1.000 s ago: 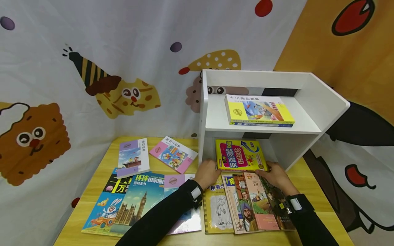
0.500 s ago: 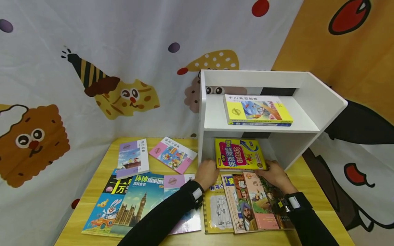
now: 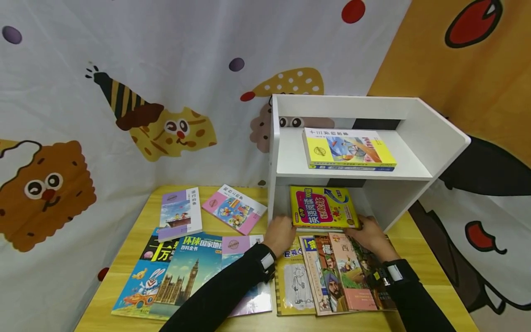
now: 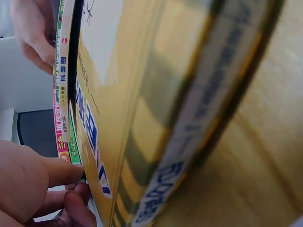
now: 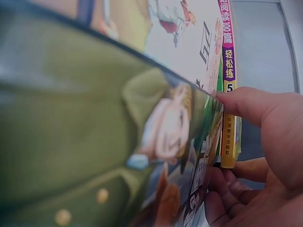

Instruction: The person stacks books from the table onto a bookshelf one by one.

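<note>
A yellow English reading practice book point(image 3: 322, 207) lies in the lower compartment of the white shelf point(image 3: 352, 175), its front edge toward me. Its left front corner is pinched by my left hand point(image 3: 280, 235), with thumb extended and the other fingers curled below in the left wrist view. My right hand point(image 3: 370, 237) holds the right front corner; in the right wrist view its thumb point(image 5: 246, 105) lies above and the fingers bend beneath. A green edge point(image 4: 73, 137) shows alongside the book's spine, partly hidden.
Below the hands lie a yellow spiral-bound book point(image 3: 295, 286) and several overlapping comic books point(image 3: 352, 276). Left on the wooden table point(image 3: 99, 304) are several picture books point(image 3: 195, 267) and two smaller books, one purple point(image 3: 179, 212), one pink point(image 3: 235, 207). The upper shelf bears stacked yellow and blue books point(image 3: 352, 150).
The yellow book has slid slightly deeper into the lower compartment, with both hands still at its front corners. The other books have stayed where they were.
</note>
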A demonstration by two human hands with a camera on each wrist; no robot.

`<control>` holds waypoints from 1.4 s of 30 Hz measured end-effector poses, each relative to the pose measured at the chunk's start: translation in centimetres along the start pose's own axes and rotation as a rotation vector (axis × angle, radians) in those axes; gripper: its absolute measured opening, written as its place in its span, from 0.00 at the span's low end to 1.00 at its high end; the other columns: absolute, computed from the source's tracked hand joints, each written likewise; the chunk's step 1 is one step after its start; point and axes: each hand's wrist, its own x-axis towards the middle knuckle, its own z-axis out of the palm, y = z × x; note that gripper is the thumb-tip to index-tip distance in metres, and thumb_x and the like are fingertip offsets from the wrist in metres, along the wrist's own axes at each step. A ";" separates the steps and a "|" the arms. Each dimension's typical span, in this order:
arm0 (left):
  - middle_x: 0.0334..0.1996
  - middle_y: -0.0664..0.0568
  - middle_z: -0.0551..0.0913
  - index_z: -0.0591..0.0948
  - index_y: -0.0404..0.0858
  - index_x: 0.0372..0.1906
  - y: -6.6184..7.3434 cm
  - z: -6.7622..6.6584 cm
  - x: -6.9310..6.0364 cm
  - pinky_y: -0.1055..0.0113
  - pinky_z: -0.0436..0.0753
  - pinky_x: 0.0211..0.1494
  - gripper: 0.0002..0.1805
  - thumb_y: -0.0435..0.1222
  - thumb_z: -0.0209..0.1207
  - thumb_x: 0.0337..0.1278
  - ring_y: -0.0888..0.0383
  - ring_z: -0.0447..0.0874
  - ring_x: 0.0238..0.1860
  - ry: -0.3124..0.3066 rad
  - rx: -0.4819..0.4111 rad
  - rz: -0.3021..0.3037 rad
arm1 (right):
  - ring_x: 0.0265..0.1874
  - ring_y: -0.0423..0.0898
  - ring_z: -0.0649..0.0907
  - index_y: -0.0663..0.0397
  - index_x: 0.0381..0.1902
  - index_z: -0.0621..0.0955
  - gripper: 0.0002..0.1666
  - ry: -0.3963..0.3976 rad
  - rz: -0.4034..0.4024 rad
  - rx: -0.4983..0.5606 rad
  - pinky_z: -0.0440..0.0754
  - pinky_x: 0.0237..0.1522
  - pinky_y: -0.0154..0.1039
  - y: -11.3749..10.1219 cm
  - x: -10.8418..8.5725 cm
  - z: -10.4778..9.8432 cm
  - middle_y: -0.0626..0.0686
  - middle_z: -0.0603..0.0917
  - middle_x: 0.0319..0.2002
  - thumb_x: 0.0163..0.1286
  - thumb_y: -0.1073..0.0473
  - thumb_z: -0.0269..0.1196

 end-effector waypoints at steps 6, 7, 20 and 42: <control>0.26 0.49 0.84 0.89 0.35 0.31 0.2 -0.5 -0.3 0.65 0.79 0.27 0.14 0.37 0.67 0.77 0.57 0.81 0.25 -0.010 -0.008 0.031 | 0.55 0.64 0.81 0.72 0.81 0.68 0.50 0.011 -0.006 -0.010 0.87 0.53 0.58 -0.1 -0.6 -0.1 0.75 0.75 0.63 0.80 0.39 0.68; 0.24 0.50 0.83 0.88 0.35 0.30 0.3 -0.7 -0.5 0.66 0.77 0.25 0.15 0.37 0.66 0.78 0.58 0.79 0.23 -0.017 -0.029 0.039 | 0.55 0.65 0.83 0.72 0.81 0.68 0.49 0.031 -0.019 -0.009 0.87 0.52 0.58 -0.2 -0.8 -0.1 0.75 0.76 0.63 0.81 0.40 0.68; 0.34 0.54 0.90 0.95 0.40 0.48 -1.4 -7.6 -2.9 0.68 0.79 0.28 0.16 0.45 0.61 0.82 0.64 0.80 0.25 -0.122 -0.291 -0.027 | 0.48 0.65 0.87 0.67 0.69 0.83 0.24 0.358 -0.186 0.036 0.90 0.48 0.61 -3.4 -5.8 1.7 0.72 0.77 0.62 0.83 0.58 0.65; 0.62 0.17 0.80 0.81 0.17 0.58 -19.0 -14.0 1.2 0.30 0.74 0.75 0.41 0.57 0.66 0.72 0.21 0.76 0.68 -0.076 0.203 -0.389 | 0.33 0.34 0.81 0.45 0.60 0.90 0.12 0.150 -0.306 0.144 0.82 0.33 0.34 -7.3 -9.3 6.3 0.46 0.87 0.50 0.84 0.56 0.66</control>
